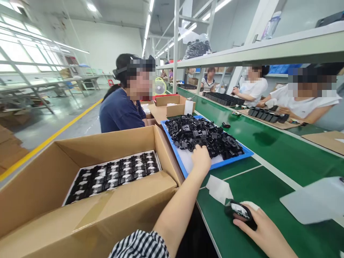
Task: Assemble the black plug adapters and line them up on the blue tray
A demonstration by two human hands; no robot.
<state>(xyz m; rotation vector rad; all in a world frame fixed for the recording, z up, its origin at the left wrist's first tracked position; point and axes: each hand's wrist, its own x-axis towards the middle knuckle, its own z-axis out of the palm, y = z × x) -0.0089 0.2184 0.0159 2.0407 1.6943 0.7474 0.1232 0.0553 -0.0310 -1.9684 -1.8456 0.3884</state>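
Note:
My left hand (201,159) reaches to the near edge of a heap of black plastic parts (199,130) in a shallow blue tray (233,161). Its fingers are curled down against the heap, and whatever they grip is hidden. Over the green work surface, my right hand (264,227) is closed around a rounded black plastic piece (243,213) with a shiny, reflective face. A bit of white wipe (250,205) shows at that hand's fingers. Just beyond the piece lies a crumpled white wipe (219,189).
Left of the tray stands an open cardboard box (107,211) with rows of black pieces (115,173). A translucent plastic sheet or bin (313,200) is at the right. A white bottle (189,106) stands behind the tray. Co-workers sit along the green belt (271,143), below a shelf (268,46).

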